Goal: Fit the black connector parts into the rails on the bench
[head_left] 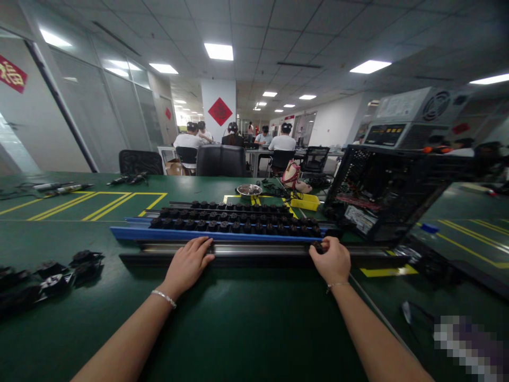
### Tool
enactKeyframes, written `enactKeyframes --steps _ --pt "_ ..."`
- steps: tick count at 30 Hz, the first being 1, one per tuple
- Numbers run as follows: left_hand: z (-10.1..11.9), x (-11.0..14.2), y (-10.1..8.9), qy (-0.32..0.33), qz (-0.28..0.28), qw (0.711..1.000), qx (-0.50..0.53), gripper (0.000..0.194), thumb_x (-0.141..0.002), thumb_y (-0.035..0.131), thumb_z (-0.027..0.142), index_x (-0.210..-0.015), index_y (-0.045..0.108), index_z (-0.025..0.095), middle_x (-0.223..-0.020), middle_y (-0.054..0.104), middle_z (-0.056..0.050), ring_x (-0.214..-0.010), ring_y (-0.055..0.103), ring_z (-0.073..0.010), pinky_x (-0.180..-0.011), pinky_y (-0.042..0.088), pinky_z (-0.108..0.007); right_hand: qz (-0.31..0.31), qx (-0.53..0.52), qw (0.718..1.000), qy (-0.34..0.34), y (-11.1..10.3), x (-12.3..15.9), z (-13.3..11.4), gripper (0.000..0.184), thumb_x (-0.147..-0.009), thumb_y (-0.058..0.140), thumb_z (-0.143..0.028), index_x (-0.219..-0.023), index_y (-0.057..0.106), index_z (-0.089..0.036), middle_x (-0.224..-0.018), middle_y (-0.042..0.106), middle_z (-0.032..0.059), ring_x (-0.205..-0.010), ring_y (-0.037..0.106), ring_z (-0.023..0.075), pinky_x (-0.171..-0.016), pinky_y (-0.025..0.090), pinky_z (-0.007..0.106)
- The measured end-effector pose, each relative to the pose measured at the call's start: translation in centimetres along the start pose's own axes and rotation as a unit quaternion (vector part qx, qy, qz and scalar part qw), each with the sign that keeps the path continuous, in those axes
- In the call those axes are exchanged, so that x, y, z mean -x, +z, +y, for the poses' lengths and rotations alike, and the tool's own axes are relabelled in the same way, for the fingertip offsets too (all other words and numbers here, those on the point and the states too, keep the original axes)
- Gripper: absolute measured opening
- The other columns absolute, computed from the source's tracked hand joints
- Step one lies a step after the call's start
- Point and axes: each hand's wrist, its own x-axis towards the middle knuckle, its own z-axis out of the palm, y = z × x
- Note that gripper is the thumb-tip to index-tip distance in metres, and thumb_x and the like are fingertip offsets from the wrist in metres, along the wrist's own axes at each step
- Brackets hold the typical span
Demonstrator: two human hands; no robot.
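Note:
A long dark metal channel rail (258,254) lies crosswise on the green table. My left hand (189,261) rests on its left part, fingers stretched over the rail and thumb apart. Toward the right end of the rail, my right hand (332,259) pinches a small black part (317,247) at the channel; the fingers cover most of it. Just behind the rail runs a blue rail (159,233), and behind that stand rows of black wheel-like parts (234,216) along more rails.
Loose black parts (53,278) lie at the left. An opened computer case (382,185) carries power supplies (413,114) at the right. A metal bowl (249,189) and a yellow tray (305,201) stand farther back. Several people sit at distant tables.

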Motion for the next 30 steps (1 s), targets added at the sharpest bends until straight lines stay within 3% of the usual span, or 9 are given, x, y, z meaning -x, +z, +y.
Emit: enactKeyframes --steps 21,30 --pt "-0.1 0.0 -0.1 0.004 0.006 1.0 0.006 0.052 -0.088 0.031 0.05 -0.129 0.045 0.021 -0.129 0.052 -0.007 -0.117 0.045 -0.0223 -0.091 0.041 -0.037 -0.012 -0.02 1.0 -0.005 0.2 0.2 -0.7 0.029 -0.064 0.054 -0.041 -0.083 0.045 -0.021 -0.07 0.06 0.0029 -0.071 0.057 0.0216 -0.076 0.04 0.036" --pt "0.0 0.0 0.0 0.002 0.003 1.0 0.008 0.051 -0.088 0.03 0.049 -0.129 0.045 0.021 -0.13 0.051 -0.007 -0.118 0.044 -0.0222 -0.09 0.042 -0.038 -0.003 -0.025 0.999 -0.035 0.6 0.5 -1.2 0.025 -0.065 0.052 -0.039 -0.082 0.045 -0.022 -0.069 0.059 0.002 -0.071 0.056 0.0201 -0.082 0.039 0.037"
